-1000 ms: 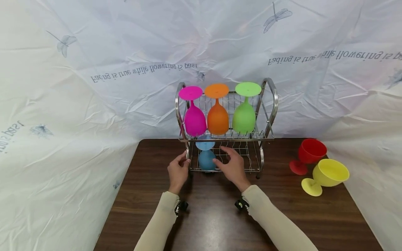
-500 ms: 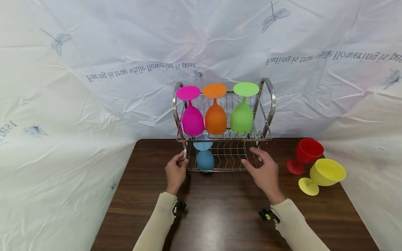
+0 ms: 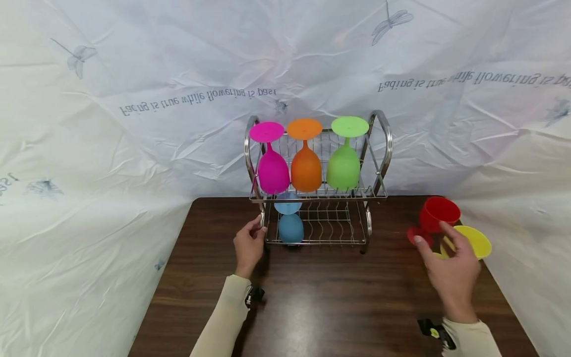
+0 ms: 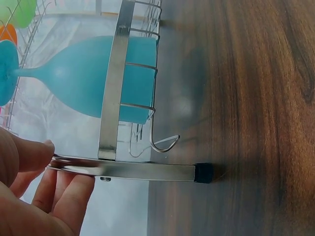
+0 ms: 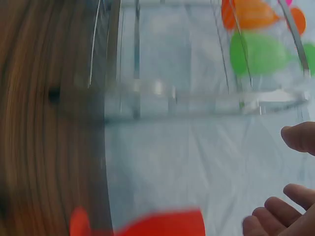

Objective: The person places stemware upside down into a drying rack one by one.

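My left hand [image 3: 249,250] pinches the left upright of a two-tier metal dish rack [image 3: 372,225]; the left wrist view shows thumb and fingers either side of the upright. Just inside, a blue goblet [image 4: 74,78] rests upside down on the lower tier. My right hand [image 3: 456,277], thumb and fingers spread with nothing between them, is over at the right by two goblets. The red goblet [image 3: 439,212] is beyond its fingertips. Partly hidden behind the hand is the yellow goblet [image 3: 477,242]. Both have their bowls tipped toward the right in the head view.
On the upper tier, a pink goblet [image 3: 274,172], an orange goblet [image 3: 306,172] and a green goblet [image 3: 343,172] stand upside down in a row. The dark wooden table [image 3: 312,297] meets a white printed sheet [image 3: 200,139] behind and at both sides.
My right hand has left the blue goblet and swung right, past the rack's right side, to the red and yellow goblets. The left hand has stayed on the rack.
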A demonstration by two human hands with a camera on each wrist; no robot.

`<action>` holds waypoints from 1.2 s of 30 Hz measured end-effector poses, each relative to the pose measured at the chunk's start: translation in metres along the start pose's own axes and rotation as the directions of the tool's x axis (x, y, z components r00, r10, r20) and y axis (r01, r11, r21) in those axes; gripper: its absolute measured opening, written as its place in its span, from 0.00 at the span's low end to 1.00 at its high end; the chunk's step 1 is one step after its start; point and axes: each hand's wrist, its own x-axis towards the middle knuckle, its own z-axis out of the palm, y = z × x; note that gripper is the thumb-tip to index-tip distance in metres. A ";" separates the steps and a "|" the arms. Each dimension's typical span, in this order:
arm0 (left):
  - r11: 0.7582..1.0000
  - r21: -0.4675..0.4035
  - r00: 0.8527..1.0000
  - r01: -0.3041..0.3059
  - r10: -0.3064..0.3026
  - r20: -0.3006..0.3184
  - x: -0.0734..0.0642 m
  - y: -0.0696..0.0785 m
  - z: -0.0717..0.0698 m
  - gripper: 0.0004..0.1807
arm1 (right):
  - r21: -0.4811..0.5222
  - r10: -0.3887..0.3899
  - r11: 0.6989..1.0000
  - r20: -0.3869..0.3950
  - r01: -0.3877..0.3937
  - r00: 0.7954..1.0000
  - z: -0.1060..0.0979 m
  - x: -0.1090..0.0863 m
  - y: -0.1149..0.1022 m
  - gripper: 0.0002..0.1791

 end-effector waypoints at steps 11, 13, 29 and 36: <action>1.000 -0.012 1.000 0.005 -0.005 0.002 -0.001 0.000 0.000 0.23 | -0.051 0.044 0.997 -0.286 -0.061 0.957 -0.033 0.009 0.052 0.37; 1.000 -0.014 1.000 0.008 -0.008 -0.002 -0.001 -0.001 0.000 0.22 | -0.039 0.023 0.999 -0.296 -0.037 0.955 -0.034 0.010 0.055 0.37; 1.000 -0.014 1.000 0.008 -0.008 -0.003 -0.001 0.001 0.000 0.22 | 0.003 0.262 0.964 -0.211 -0.267 0.942 -0.030 0.009 0.088 0.44; 1.000 -0.004 1.000 0.014 -0.014 0.000 -0.001 0.000 0.000 0.23 | 0.035 0.355 0.935 -0.147 -0.354 0.923 -0.026 0.009 0.100 0.47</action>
